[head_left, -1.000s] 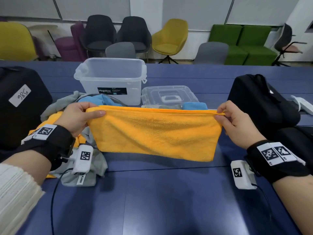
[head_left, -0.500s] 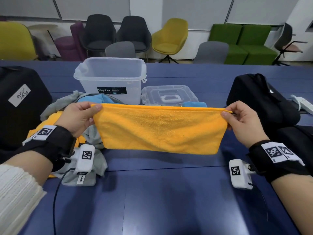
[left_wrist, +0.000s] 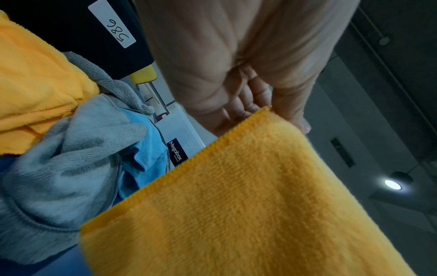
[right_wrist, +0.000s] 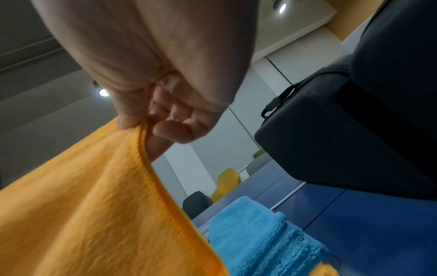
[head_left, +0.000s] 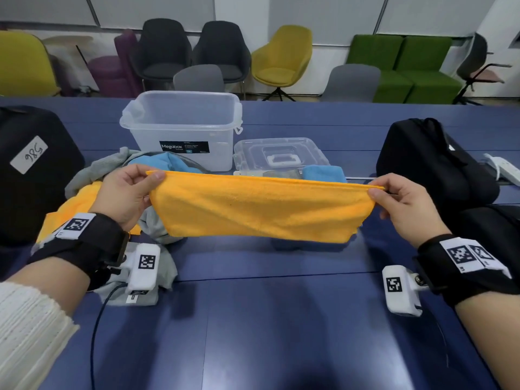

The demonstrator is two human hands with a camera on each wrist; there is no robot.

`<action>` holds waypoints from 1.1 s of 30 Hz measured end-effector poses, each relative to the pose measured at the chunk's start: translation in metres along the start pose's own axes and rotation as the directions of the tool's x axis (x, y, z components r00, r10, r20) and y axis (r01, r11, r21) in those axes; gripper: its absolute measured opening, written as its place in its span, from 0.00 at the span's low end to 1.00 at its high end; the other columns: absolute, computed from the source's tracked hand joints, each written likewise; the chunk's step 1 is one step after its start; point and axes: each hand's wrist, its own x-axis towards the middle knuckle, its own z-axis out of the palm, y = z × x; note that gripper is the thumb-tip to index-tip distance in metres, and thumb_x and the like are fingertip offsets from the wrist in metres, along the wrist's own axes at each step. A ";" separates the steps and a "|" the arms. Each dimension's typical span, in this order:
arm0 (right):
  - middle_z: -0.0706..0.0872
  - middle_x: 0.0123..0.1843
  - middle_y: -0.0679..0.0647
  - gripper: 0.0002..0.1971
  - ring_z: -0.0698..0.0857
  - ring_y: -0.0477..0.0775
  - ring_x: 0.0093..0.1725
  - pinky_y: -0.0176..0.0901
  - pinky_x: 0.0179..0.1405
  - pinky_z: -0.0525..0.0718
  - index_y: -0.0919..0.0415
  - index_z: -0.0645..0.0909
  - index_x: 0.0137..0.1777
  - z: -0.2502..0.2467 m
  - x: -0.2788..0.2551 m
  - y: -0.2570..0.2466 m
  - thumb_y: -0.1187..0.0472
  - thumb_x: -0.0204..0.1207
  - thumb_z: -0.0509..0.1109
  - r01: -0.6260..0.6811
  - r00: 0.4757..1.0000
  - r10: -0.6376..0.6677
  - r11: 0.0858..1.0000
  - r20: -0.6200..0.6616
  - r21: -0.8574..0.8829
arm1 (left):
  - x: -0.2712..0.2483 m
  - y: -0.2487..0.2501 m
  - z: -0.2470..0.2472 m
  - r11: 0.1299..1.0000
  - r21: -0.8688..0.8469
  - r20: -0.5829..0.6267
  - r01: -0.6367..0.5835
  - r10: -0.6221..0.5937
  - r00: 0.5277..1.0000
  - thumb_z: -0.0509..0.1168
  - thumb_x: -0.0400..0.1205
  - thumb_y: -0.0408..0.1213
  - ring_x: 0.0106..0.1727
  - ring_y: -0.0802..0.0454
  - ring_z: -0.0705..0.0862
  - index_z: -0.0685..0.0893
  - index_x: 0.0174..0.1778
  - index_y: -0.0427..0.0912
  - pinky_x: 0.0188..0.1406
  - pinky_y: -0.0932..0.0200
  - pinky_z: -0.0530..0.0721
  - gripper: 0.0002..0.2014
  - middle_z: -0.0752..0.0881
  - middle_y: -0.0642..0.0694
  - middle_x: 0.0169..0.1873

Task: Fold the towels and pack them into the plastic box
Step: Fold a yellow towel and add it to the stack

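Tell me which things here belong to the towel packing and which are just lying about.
Part of the job:
- orange towel, pinched by left hand and right hand
- unfolded towel pile
- folded blue towel
- Megabox plastic box
- clear lid

Lying about:
- black case labelled 586
- black bag
- white power strip

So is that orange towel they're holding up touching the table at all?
Apart. In the head view the orange towel hangs stretched between the left hand and right hand, its bottom edge above the blue table, with its shadow showing underneath.
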 end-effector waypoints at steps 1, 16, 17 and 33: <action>0.83 0.32 0.48 0.08 0.77 0.42 0.27 0.31 0.25 0.78 0.57 0.82 0.43 -0.003 -0.002 0.001 0.69 0.81 0.66 -0.006 1.000 0.006 1.000 0.031 0.010 | -0.002 -0.001 -0.002 1.000 0.011 0.003 -0.002 0.002 1.000 0.67 0.79 0.33 0.31 0.58 0.76 0.86 0.34 0.48 0.28 0.66 0.79 0.09 0.79 0.49 0.28; 0.77 0.20 0.56 0.05 0.71 0.51 0.19 0.37 0.17 0.69 0.65 0.82 0.40 0.015 -0.009 0.086 0.68 0.78 0.70 -0.453 0.764 0.541 0.838 0.352 -0.305 | -0.023 -0.078 0.009 0.660 0.580 0.094 0.477 -0.637 0.765 0.72 0.77 0.39 0.28 0.49 0.76 0.78 0.33 0.39 0.33 0.57 0.79 0.11 0.77 0.43 0.25; 0.78 0.19 0.55 0.05 0.73 0.52 0.19 0.39 0.20 0.71 0.64 0.82 0.41 0.025 -0.010 0.098 0.66 0.78 0.71 -0.445 0.761 0.566 0.811 0.318 -0.379 | -0.023 -0.089 0.016 0.613 0.667 0.034 0.423 -0.592 0.805 0.71 0.80 0.38 0.25 0.50 0.73 0.76 0.31 0.41 0.28 0.59 0.74 0.14 0.74 0.45 0.23; 0.87 0.41 0.61 0.04 0.90 0.55 0.35 0.56 0.41 0.91 0.61 0.77 0.52 0.085 -0.007 0.127 0.68 0.80 0.66 -0.652 0.646 0.763 0.559 0.009 -0.513 | -0.012 -0.142 0.057 0.586 0.606 -0.254 0.537 -0.498 0.829 0.62 0.85 0.34 0.36 0.40 0.88 0.75 0.39 0.37 0.42 0.44 0.89 0.08 0.86 0.36 0.34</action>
